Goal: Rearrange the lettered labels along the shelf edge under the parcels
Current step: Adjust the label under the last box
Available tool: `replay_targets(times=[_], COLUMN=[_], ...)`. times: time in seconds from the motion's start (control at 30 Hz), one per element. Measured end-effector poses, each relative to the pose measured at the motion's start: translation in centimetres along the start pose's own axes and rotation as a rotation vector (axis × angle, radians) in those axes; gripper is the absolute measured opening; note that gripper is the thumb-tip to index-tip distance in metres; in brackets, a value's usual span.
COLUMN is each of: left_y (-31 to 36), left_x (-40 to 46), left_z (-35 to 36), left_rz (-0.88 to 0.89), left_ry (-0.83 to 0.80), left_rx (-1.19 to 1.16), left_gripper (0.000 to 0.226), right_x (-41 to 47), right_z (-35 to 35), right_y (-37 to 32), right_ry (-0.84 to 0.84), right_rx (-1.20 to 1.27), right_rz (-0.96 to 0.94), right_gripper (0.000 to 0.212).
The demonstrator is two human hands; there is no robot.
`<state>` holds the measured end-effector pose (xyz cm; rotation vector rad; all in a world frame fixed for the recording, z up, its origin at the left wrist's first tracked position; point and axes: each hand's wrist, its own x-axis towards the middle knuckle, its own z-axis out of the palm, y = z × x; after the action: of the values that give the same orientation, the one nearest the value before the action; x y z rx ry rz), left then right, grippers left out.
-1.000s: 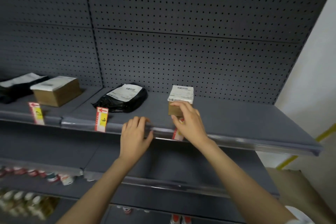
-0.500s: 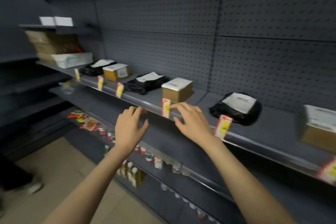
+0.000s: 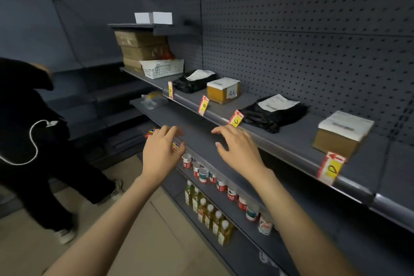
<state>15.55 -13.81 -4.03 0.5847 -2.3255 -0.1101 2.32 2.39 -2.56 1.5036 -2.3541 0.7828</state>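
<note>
Both hands hover empty, fingers spread apart: right hand [image 3: 240, 152] just below the red-and-yellow paper label marked C [image 3: 235, 118], left hand [image 3: 161, 152] beside it.

Matt metal, glossy plastic, plain cardboard

We see a matt grey metal shelf [image 3: 291, 139], glossy black plastic mailers [image 3: 271, 116] and brown cardboard boxes [image 3: 336, 141].

We see two bare forearms without any sleeve, watch or bracelet. The left hand [image 3: 161, 156] and the right hand [image 3: 240, 152] wear no gloves and no rings, and the fingernails that we can see are short and unpainted.
</note>
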Motion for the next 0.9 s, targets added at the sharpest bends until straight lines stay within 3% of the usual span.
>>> replay_targets(times=[0.63, 0.77, 0.9], left_y=[-21.7, -25.7, -28.5], left_x=[25.6, 30.7, 36.3], left_z=[15.7, 18.2, 20.9], left_rz=[-0.026, 0.088, 0.324], left_ry=[-0.034, -0.124, -0.263], left_rx=[-0.037, -0.108, -0.188], left_gripper=[0.025, 0.042, 0.055], right_x=[33.2, 36.1, 38.4], right_z=[15.5, 19.3, 22.7], right_y=[4.1, 4.8, 4.8], right_ry=[-0.050, -0.062, -0.006], right_rx=[-0.032, -0.057, -0.091], right_rz=[0.007, 0.076, 0.207], right_gripper=[0.031, 0.031, 0.026])
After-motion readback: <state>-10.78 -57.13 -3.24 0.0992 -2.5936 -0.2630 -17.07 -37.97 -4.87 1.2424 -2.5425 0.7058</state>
